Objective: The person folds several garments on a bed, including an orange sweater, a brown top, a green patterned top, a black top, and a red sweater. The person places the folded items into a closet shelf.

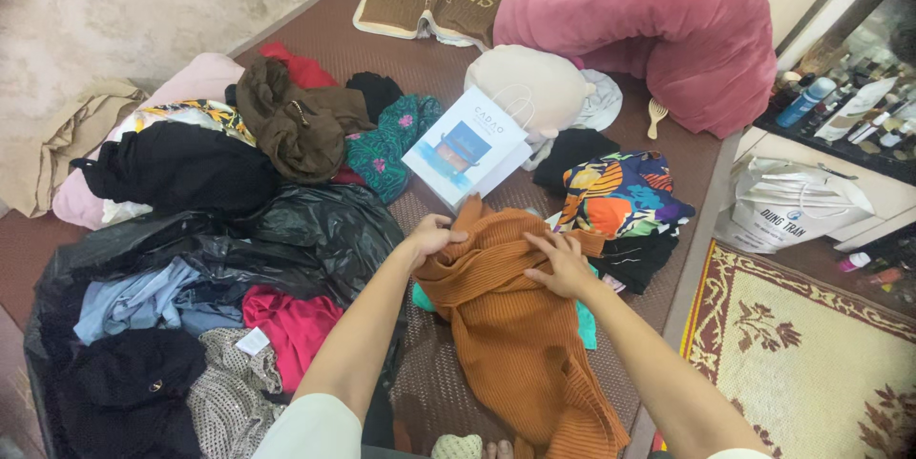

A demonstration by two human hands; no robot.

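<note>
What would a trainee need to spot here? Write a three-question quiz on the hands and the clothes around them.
1. True or false: both hands rest on the orange ribbed garment.
2. Which lies just beyond the garment's top edge? A) white paper bag B) wooden comb C) patterned rug
3. What holds the heap of clothes left of the left hand?

Key
1. True: the left hand grips the top left edge, and the right hand lies flat on the upper part.
2. A.
3. An open black plastic bag.

Ribbed rust-orange garment [520, 325], pink blanket [658, 20]
</note>
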